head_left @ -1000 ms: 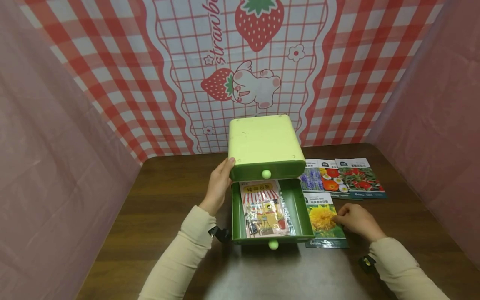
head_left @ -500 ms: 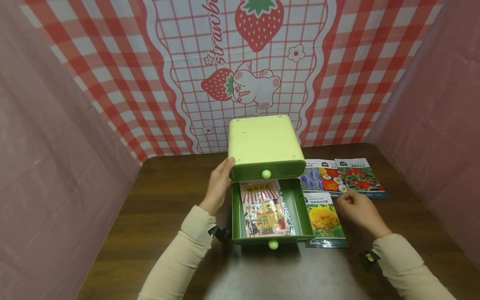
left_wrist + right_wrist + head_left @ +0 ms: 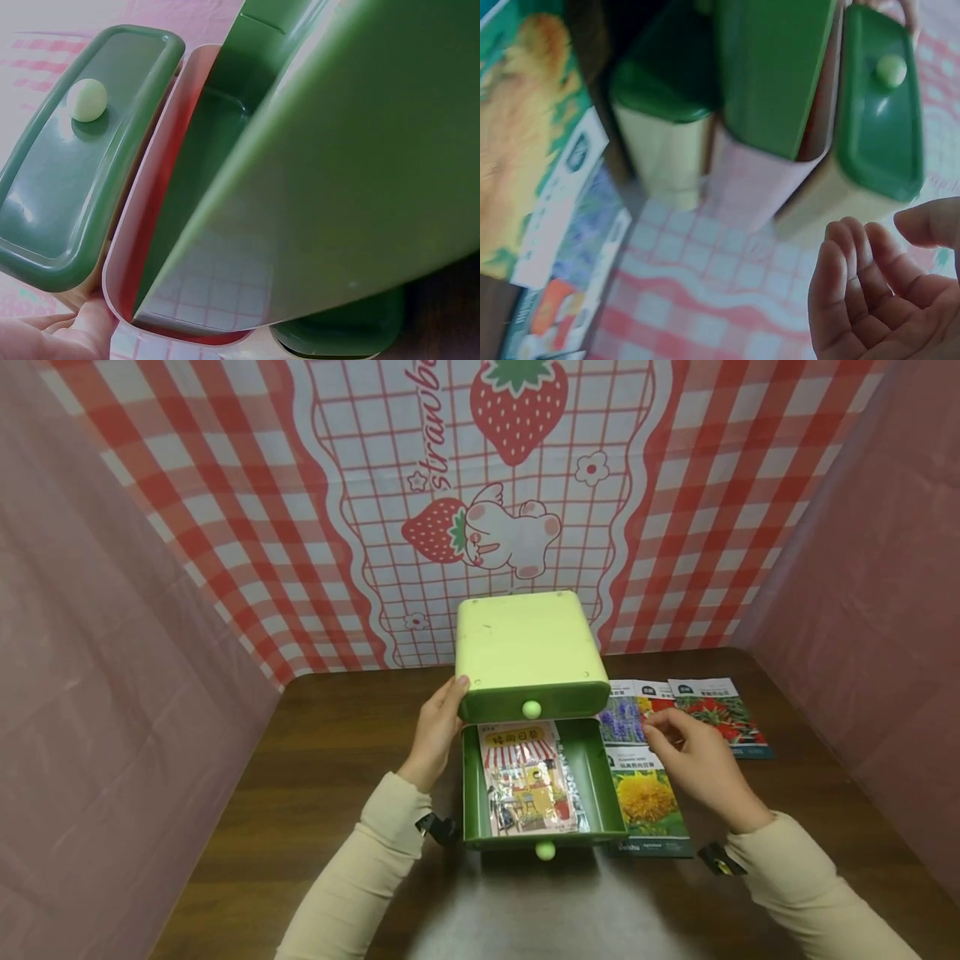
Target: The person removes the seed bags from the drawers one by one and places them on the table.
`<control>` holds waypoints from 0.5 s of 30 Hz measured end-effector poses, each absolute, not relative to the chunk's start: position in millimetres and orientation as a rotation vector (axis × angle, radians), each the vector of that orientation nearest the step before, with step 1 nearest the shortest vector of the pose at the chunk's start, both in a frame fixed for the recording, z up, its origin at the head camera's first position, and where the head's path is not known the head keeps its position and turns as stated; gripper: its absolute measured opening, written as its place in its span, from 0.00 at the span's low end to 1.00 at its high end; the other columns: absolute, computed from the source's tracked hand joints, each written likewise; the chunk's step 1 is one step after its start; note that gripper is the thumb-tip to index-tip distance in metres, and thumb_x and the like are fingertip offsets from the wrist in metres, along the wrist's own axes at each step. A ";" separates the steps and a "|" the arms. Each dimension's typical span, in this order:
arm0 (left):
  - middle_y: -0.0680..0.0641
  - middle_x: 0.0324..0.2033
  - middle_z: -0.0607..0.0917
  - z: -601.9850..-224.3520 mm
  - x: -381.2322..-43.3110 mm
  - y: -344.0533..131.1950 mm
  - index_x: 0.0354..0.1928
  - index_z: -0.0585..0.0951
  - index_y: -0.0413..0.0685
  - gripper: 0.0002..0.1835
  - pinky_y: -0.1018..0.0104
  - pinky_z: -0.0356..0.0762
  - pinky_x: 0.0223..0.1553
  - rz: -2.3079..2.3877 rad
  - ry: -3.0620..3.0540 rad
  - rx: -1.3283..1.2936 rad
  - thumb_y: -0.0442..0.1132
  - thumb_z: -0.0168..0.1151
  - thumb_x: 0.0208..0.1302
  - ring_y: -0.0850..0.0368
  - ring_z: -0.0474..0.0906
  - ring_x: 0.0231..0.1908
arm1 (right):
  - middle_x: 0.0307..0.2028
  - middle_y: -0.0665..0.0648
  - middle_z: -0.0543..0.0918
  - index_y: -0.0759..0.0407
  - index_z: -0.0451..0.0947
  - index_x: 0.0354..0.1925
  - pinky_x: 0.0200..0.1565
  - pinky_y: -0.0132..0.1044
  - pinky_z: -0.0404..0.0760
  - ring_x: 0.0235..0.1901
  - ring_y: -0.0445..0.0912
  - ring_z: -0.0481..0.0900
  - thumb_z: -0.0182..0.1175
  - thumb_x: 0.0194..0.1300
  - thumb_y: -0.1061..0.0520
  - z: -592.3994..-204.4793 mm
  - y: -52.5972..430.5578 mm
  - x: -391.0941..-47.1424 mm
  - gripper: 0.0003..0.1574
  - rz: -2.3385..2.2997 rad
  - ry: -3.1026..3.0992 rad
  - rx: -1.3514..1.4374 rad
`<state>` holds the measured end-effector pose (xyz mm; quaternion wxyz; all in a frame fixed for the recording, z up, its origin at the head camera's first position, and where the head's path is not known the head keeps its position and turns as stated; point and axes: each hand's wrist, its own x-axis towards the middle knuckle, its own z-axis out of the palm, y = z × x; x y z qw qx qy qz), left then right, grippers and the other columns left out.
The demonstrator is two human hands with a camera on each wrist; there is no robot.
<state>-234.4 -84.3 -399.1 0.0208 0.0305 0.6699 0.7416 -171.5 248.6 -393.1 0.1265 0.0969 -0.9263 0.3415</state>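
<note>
Left hand (image 3: 437,731) gripping drawer unit (image 3: 531,643), right hand (image 3: 701,767) empty, half-curled over flower packets (image 3: 647,797)

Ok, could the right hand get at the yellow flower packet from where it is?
Most likely yes: the right hand looks empty and close to the yellow flower packet, whose picture side is mostly uncovered. In the head view, only the open drawer hides part of its left edge.

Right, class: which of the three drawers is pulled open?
The middle drawer, pulled out with a pink packet inside; the top drawer and bottom drawer are shut.
</note>
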 end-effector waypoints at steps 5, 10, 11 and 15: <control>0.45 0.74 0.61 -399.3 -233.8 -84.7 0.75 0.59 0.46 0.39 0.47 0.59 0.73 2.305 2.074 0.107 0.61 0.50 0.72 0.48 0.58 0.73 | 0.40 0.55 0.84 0.59 0.80 0.48 0.39 0.44 0.83 0.36 0.46 0.81 0.58 0.71 0.56 -389.6 225.1 -170.5 0.11 0.899 -2.656 0.463; 0.46 0.74 0.62 -398.9 -234.1 -85.0 0.75 0.59 0.47 0.38 0.47 0.59 0.73 2.308 2.073 0.112 0.61 0.50 0.71 0.49 0.59 0.73 | 0.44 0.56 0.84 0.60 0.79 0.50 0.41 0.49 0.84 0.41 0.49 0.82 0.59 0.70 0.56 -392.1 204.6 -170.4 0.13 0.859 -2.694 0.593; 0.46 0.74 0.61 -398.8 -234.0 -85.0 0.75 0.59 0.46 0.38 0.47 0.59 0.73 2.308 2.073 0.114 0.61 0.50 0.72 0.49 0.59 0.73 | 0.45 0.56 0.83 0.60 0.79 0.51 0.41 0.49 0.84 0.41 0.49 0.82 0.59 0.70 0.56 -393.1 201.2 -170.7 0.14 0.852 -2.707 0.609; 0.46 0.74 0.62 -399.2 -234.4 -84.9 0.75 0.59 0.46 0.38 0.46 0.59 0.73 2.308 2.071 0.120 0.60 0.49 0.72 0.48 0.59 0.73 | 0.48 0.58 0.83 0.61 0.78 0.53 0.45 0.50 0.83 0.45 0.51 0.82 0.59 0.70 0.54 -397.3 188.9 -172.0 0.17 0.804 -2.754 0.669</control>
